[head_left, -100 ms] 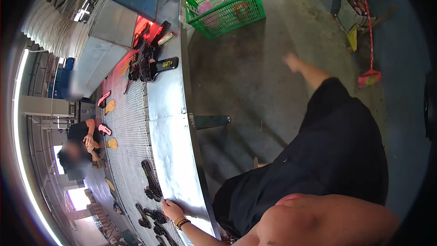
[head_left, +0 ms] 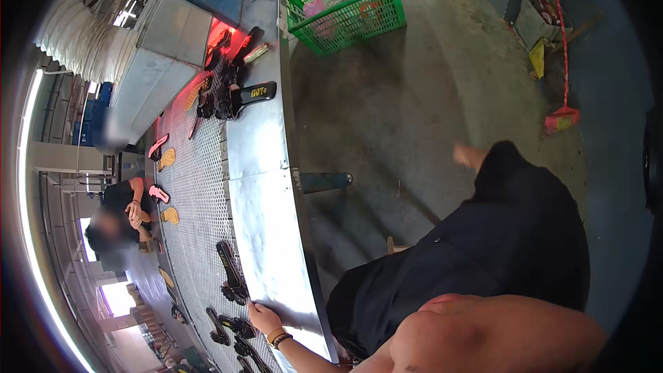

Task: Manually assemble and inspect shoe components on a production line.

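My left hand [head_left: 264, 319], a bracelet at its wrist, lies on the bright metal ledge [head_left: 260, 211] where it meets the mesh conveyor belt [head_left: 197, 204]. Its fingers are loosely stretched, with nothing seen in them. Just beyond the fingertips is a black sandal [head_left: 230, 269] with a bunched strap. Several more black sandals [head_left: 242, 328] lie on the belt beside this hand. My right hand [head_left: 469, 156], partly hidden and blurred, hangs over the floor away from the belt, below my black sleeve. Its fingers cannot be made out.
A metal hood with red light [head_left: 169, 34] covers the belt's far end, with black shoes [head_left: 222, 90] piled before it. Pink and yellow soles [head_left: 166, 159] lie along the belt's left side, near a co-worker [head_left: 124, 214]. A green crate [head_left: 349, 24] and broom [head_left: 561, 119] stand on the floor.
My right hand has drawn back toward my body, and less of the forearm shows. My left hand stays on the ledge. The view has shifted slightly.
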A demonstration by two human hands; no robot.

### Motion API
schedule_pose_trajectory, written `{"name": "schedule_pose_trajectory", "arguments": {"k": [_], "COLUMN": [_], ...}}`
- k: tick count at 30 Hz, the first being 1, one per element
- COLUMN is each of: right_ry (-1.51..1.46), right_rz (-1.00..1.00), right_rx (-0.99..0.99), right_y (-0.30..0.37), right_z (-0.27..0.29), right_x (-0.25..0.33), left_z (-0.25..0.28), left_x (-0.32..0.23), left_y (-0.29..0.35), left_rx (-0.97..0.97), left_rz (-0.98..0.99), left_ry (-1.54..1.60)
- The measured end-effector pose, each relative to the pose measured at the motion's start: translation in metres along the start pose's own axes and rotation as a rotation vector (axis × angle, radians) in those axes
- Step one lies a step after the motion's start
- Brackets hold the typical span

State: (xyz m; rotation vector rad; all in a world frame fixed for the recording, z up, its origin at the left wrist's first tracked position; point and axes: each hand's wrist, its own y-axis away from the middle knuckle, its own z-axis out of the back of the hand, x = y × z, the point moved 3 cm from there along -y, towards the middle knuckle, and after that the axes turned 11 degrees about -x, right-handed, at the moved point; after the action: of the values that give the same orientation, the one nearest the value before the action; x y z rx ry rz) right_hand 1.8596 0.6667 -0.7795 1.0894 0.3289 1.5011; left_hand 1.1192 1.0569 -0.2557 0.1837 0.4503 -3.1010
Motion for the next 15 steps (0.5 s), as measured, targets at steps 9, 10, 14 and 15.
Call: {"name": "schedule_pose_trajectory", "arguments": {"k": [9,10,14,15], "right_ry": [0.056,-0.113,-0.253,-0.222], "right_rz": [0.575,0.763,1.537,1.627], "right_rx": [-0.763,-0.742,-0.923,-0.841], "right_y": [0.168,0.188,0.334,0.359], "right_z": [-0.036,-0.036,0.060,0.062], "right_x": [0.165,0.262,0.556,0.609], "left_z": [0.016,0.034,0.026,0.023], "left_x": [0.005,0.021,0.006,0.005], "left_y": [0.010,0.017,0.017,0.017], "left_rx": [-0.089,-0.113,-0.087,-0.105], "left_rz": [-0.063,-0.024,0.014,-0.022], "left_ry": [0.053,0.029,0.088,0.071]}}
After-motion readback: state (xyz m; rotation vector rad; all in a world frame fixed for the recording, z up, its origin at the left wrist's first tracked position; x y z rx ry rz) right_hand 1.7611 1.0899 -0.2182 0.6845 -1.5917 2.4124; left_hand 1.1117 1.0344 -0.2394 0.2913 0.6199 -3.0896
